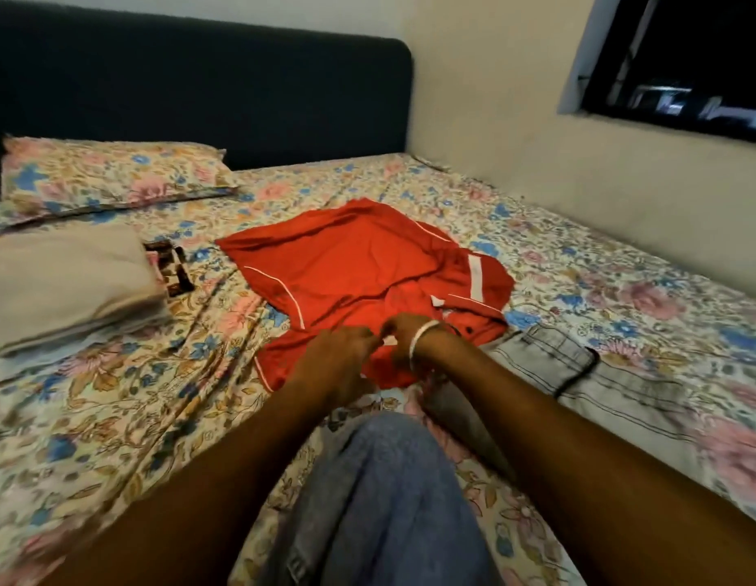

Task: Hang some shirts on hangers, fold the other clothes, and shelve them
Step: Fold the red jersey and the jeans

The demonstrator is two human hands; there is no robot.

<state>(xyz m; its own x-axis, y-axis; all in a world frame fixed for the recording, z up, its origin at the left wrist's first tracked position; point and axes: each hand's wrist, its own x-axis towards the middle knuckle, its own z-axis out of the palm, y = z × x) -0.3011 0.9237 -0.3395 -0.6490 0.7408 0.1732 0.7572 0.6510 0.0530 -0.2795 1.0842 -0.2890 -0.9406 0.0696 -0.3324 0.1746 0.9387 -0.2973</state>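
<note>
1. A red shirt [359,285] with white piping lies spread across a flowered bed sheet [114,416] in the middle of the frame, laid out flat, probably so it can be worked on before folding or hanging.
2. Both hands meet at the shirt's near edge, just below centre. The left hand [346,348] and the right hand [410,332], which wears a pale bangle, have their fingers curled and seem to pinch the fabric at a small white patch, perhaps a label or a button. What they hold is too blurred to tell.
3. At centre left, a stack of folded beige cloth [67,285] rests on the sheet, likely finished pieces awaiting the shelf.
4. At lower right, pale grey jeans [587,374] lie flat beside the shirt, seemingly still to be folded.
5. No basket, hanger or shelf is in view.
</note>
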